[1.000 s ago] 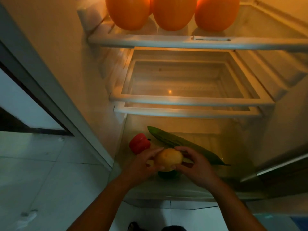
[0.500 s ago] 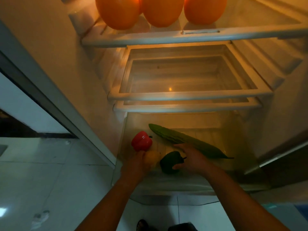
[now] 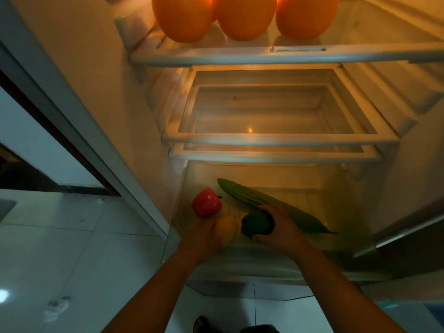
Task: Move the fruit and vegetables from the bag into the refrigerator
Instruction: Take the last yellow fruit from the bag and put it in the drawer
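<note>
A second ago both hands cupped the yellow fruit; now they have parted. The left hand holds it low in the crisper drawer, just in front of the red bell pepper. The right hand grips the green bell pepper further right. Both look nearly placed.

Both forearms are bare and extend over the front wall of the crisper drawer. Left hand sits at the drawer's front-left, back up, fingers curled on the yellow fruit. Right hand is at front-centre, fingers and thumb wrapped round the green pepper.
</note>
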Demonstrator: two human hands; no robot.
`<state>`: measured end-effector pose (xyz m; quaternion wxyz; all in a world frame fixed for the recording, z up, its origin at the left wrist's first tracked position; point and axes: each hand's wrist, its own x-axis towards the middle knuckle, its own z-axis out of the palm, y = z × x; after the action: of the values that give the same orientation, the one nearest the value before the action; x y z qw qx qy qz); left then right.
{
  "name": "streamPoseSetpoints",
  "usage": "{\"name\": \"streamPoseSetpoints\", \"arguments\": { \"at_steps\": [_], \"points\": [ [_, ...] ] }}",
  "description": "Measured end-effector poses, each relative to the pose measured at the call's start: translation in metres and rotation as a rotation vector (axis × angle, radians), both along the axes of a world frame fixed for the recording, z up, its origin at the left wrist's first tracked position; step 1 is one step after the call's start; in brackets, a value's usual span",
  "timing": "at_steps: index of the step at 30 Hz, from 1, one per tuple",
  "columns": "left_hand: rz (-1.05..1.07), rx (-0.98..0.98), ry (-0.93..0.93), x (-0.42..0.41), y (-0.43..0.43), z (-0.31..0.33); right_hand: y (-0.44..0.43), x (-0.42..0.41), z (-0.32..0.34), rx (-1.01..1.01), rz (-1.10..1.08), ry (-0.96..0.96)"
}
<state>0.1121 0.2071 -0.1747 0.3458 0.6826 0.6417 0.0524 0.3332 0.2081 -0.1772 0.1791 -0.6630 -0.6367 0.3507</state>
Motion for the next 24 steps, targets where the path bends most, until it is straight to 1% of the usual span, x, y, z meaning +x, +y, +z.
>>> {"name": "streamPoseSetpoints", "arguments": {
  "at_steps": [2,5,10,13,14,16,18,21,24],
  "points": [
    [0.018,0.015,-0.020,0.000,0.000,-0.002,0.000,-0.002,0.002,0.020,-0.003,-0.030],
    [0.021,0.044,-0.002,0.001,0.000,-0.001,-0.001,-0.005,0.006,-0.007,-0.007,-0.051],
    [-0.060,0.108,0.012,0.000,-0.002,0.001,-0.002,-0.008,0.009,0.021,0.041,-0.115],
    [-0.108,0.126,0.060,-0.001,0.004,0.000,-0.003,-0.007,0.009,0.044,0.087,-0.161],
    [-0.099,0.136,0.051,0.000,0.006,0.000,-0.003,-0.007,0.009,0.045,0.094,-0.164],
    [-0.026,0.135,-0.035,0.003,0.015,0.000,-0.003,-0.008,0.008,0.043,0.114,-0.159],
    [0.041,0.180,-0.088,0.004,0.026,0.002,-0.003,-0.009,0.009,0.038,0.167,-0.171],
    [0.052,0.275,-0.061,0.003,0.044,0.003,-0.005,-0.009,0.010,0.024,0.221,-0.200],
    [0.060,0.261,0.011,0.002,0.059,0.000,-0.006,-0.006,0.009,0.054,0.192,-0.160]
  ]
}}
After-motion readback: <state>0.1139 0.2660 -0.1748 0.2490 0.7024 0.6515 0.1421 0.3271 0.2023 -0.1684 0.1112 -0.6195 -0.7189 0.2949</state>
